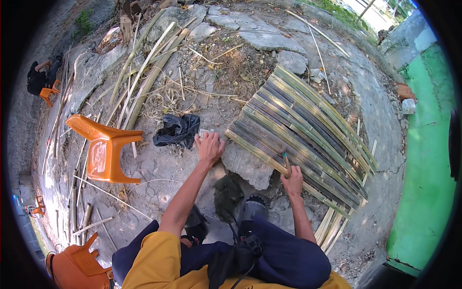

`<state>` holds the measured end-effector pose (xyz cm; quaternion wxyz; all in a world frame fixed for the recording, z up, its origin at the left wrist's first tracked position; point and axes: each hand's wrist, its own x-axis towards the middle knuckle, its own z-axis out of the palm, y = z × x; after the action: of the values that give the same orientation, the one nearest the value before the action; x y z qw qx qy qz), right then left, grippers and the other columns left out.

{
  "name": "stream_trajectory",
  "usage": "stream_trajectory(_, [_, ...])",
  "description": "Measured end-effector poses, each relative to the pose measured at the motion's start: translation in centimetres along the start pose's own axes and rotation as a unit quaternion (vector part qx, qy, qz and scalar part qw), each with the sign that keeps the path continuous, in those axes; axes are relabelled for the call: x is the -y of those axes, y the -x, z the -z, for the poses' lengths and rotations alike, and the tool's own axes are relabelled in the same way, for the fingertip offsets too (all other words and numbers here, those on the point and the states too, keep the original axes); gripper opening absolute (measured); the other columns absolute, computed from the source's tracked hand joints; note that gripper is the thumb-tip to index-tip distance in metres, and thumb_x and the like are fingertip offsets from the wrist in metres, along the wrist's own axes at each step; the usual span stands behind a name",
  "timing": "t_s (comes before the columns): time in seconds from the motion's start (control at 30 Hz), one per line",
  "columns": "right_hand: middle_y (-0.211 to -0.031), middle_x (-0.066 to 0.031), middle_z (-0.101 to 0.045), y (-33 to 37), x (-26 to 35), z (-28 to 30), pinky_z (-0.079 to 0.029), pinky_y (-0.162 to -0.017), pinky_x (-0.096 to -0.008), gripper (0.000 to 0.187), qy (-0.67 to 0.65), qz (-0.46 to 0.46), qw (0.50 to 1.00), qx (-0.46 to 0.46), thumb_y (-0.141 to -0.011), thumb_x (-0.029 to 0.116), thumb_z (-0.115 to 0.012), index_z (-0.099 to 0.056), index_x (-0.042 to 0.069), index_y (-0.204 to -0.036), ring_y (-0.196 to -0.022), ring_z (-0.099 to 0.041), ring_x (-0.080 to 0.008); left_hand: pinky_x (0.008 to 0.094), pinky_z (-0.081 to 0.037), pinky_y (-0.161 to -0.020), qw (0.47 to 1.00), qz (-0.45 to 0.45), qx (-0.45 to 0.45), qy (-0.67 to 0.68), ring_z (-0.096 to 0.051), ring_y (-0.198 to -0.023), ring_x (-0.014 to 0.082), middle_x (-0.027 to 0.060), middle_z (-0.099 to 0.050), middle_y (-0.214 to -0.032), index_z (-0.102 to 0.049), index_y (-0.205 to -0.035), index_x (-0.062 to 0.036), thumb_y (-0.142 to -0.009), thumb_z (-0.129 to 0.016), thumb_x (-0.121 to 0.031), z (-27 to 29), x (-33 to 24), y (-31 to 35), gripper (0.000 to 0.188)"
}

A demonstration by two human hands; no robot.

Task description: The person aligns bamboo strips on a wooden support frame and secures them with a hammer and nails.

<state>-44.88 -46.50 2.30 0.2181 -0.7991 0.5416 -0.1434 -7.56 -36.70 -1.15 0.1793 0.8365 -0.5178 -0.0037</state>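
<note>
My left hand (210, 147) reaches forward with curled fingers over a small pale packet-like thing (207, 131), mostly covered by the fingers. Just left of it lies a crumpled black plastic bag (177, 131). In my right hand (292, 182) is a short hammer-like tool (286, 159) with a brown handle and a teal band; its dark head is too small to make out well. The tool is over the near edge of a panel of split bamboo slats (308, 130), laid side by side across crosspieces. A flat stone slab (248, 166) lies between my hands, beside the panel's near left corner.
An orange plastic chair (103, 151) stands at left, another (79, 265) at lower left. Bamboo poles (154, 77) and strips lie on the rocky ground. A dark green cloth-like thing (227, 195) lies between my feet. A green wall (423, 168) runs along the right. Another person (41, 79) sits far left.
</note>
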Motion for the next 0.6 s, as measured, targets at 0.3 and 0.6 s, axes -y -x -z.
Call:
stream_trajectory(0.3, [-0.062,-0.0072,-0.055,4.4,1.2,-2.4,-0.044,-0.061,-0.0394,0.040,-0.217,-0.219,0.946,-0.102,-0.095,0.029,-0.073,-0.053,0.002,-0.073,-0.059,-0.052,-0.0175,0.0486,-0.050,-0.099,0.921,0.189,0.169,0.296,-0.069,-0.107,0.0408,0.0219,-0.075,-0.111,-0.072,-0.120,0.0008,-0.097,-0.057,-0.062,-4.6,1.2,-10.3,0.069])
stream_trajectory(0.6, [-0.080,-0.0042,-0.061,7.4,1.9,-4.1,-0.049,-0.058,-0.0310,0.035,-0.299,-0.212,0.925,-0.099,-0.082,0.019,-0.090,-0.065,-0.002,-0.095,-0.066,-0.060,-0.0124,0.0479,-0.055,-0.090,0.936,0.236,0.130,0.227,-0.073,-0.101,0.0391,0.0217,-0.076,-0.106,-0.076,-0.113,-0.0050,-0.089,-0.061,-0.073,-5.5,-5.2,-9.9,0.074])
